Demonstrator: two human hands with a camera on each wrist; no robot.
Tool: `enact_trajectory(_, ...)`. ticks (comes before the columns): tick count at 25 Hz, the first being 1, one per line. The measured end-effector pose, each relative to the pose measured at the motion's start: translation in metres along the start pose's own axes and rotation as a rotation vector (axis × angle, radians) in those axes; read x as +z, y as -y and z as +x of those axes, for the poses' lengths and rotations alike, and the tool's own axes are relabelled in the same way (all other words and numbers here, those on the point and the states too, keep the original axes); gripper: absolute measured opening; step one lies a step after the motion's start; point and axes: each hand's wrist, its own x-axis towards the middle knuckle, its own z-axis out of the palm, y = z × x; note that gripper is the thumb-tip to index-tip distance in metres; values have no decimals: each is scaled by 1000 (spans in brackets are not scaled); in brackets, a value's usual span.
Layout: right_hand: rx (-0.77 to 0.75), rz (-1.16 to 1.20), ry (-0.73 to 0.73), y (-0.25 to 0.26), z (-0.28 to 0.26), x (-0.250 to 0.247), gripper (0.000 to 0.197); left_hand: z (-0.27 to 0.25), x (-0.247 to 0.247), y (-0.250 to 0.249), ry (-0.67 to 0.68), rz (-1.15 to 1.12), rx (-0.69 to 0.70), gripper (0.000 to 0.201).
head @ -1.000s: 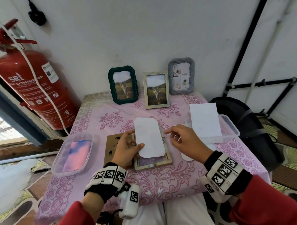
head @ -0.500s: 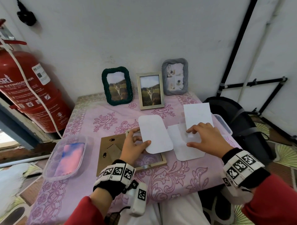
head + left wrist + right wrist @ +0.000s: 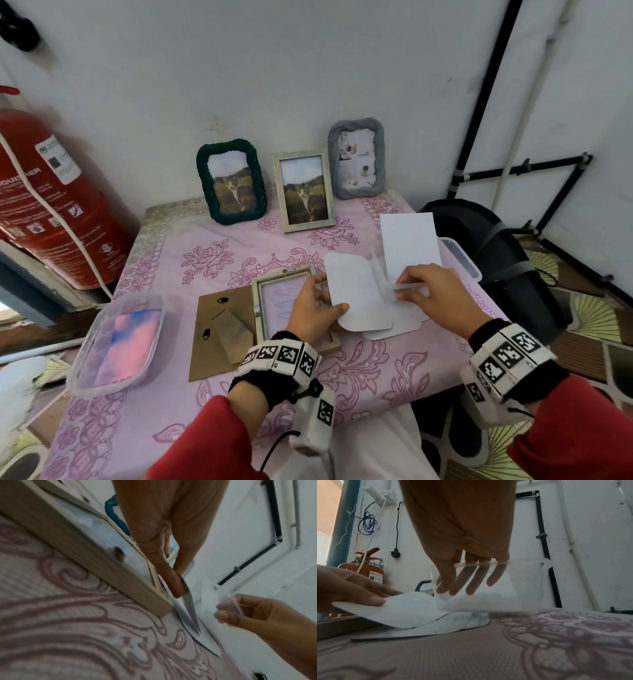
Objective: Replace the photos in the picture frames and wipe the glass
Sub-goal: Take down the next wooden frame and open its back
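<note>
An open wooden frame lies face down on the pink tablecloth, with its brown backing board to its left. My left hand pinches a white round-cornered photo sheet by its left edge, just right of the frame. My right hand holds a clear pane upright, thumb in front and fingers behind it, over a second white sheet flat on the cloth. In the left wrist view my thumb presses the photo sheet beside the frame's corner.
Three filled frames stand along the wall: green, pale wood, grey. A white paper lies over a clear tub at right. Another tub with a pink-blue cloth sits left. Fire extinguisher left, black bag right.
My left hand has carried the white sheet off the frame to the right. My right hand moved right to the other sheet and lifted the clear pane. The view has turned slightly.
</note>
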Motion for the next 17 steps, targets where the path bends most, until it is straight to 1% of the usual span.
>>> enact_trajectory(4,-20,15,2,-3,-1,1,10,9,24,-4,29,72,11,64)
enact_trajectory(8,-26,26,3,-4,-2,1,16,11,41,-5,20,74,-14,65)
enact_trajectory(14,-6,-37,66,-3,-2,5,6,7,44,-5,41,112,-31,65)
enact_trajectory(17,14,-64,70,0,-3,5,6,3,42,-9,69,109,-43,66)
